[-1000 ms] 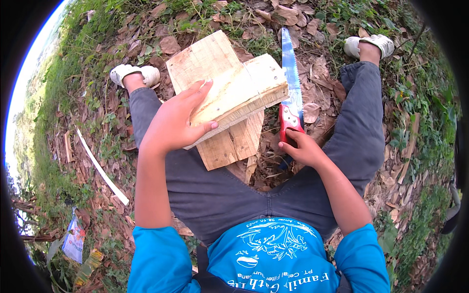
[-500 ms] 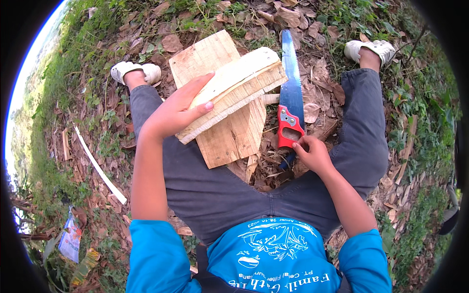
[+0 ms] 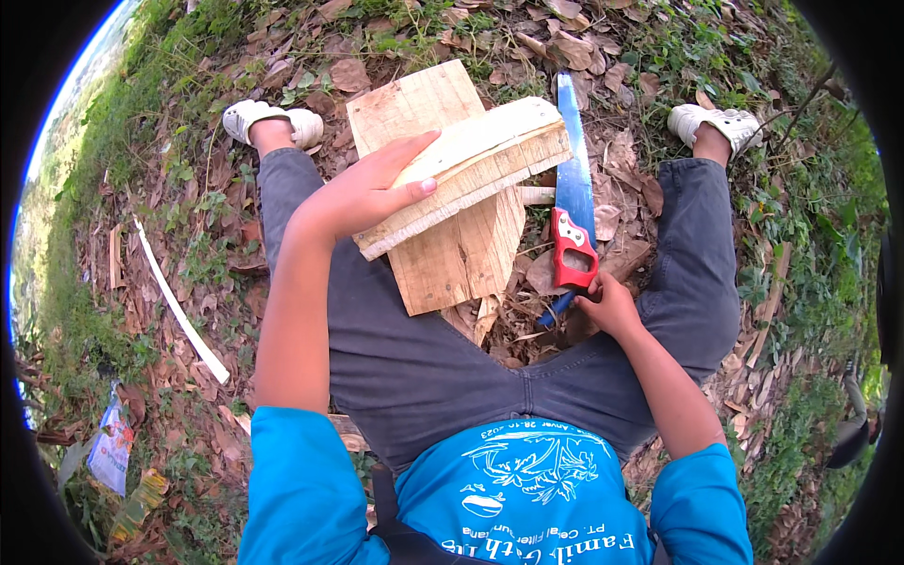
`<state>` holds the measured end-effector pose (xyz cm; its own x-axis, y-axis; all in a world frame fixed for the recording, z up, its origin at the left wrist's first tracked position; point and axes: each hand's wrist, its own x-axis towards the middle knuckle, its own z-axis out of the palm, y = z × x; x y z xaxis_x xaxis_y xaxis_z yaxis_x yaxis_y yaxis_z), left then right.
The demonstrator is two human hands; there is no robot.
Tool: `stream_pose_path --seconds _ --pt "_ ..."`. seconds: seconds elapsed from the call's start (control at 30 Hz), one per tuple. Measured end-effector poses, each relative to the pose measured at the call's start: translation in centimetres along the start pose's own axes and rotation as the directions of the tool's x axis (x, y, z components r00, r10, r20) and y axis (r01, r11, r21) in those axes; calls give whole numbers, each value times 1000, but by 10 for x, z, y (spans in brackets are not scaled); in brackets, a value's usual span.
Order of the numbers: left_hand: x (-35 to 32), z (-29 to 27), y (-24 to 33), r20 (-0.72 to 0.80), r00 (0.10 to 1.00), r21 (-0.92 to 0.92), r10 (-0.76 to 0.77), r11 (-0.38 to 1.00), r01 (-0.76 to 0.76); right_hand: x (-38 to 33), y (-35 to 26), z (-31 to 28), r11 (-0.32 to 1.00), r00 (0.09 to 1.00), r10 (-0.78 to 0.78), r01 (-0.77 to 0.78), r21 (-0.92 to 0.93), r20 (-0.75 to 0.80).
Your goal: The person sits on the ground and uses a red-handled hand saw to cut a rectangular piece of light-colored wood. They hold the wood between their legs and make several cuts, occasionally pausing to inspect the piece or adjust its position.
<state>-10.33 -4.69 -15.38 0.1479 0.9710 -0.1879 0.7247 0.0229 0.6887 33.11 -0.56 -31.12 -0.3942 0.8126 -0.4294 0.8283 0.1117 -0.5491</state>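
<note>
My left hand [image 3: 377,188] is closed on the near end of a thick, pale wooden block [image 3: 480,165], thumb along its near side and fingers over the top. The block lies slantwise across a wider wooden board [image 3: 461,259], whose ends stick out beyond it. To the right is a hand saw [image 3: 574,184] with a red and silver handle, its blade pointing away from me. My right hand [image 3: 614,306] is closed at the lower corner of that handle; its fingertips are partly hidden. A blue object [image 3: 557,309], mostly covered, lies beside these fingers.
My legs in grey trousers [image 3: 692,235] spread either side of the wood, feet in white clogs [image 3: 716,122]. Dry leaves [image 3: 621,169] and low plants cover the ground. At left lie a curved white strip [image 3: 179,297] and a plastic packet [image 3: 111,447].
The saw has shifted slightly toward me, and my right hand sits lower at its handle. The view has tilted a little. My left hand stays on the block.
</note>
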Motion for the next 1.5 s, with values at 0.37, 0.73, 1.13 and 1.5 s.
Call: stream_pose_path --seconds 0.37,0.73,1.13,1.5 --pt "24 -20 -13 196 908 -391 -370 820 418 -6 -11 3 959 940 -276 256 120 201" --pt "3 -9 5 -46 995 -129 -86 988 80 0 -10 9 989 942 -146 134 61 302" --pt "-35 85 50 -443 890 538 104 825 172 -32 -31 -22 906 943 93 -213 365 320" --pt "-47 70 49 -442 892 412 99 905 104 -108 -73 -102 609 983 39 -164 776 177"
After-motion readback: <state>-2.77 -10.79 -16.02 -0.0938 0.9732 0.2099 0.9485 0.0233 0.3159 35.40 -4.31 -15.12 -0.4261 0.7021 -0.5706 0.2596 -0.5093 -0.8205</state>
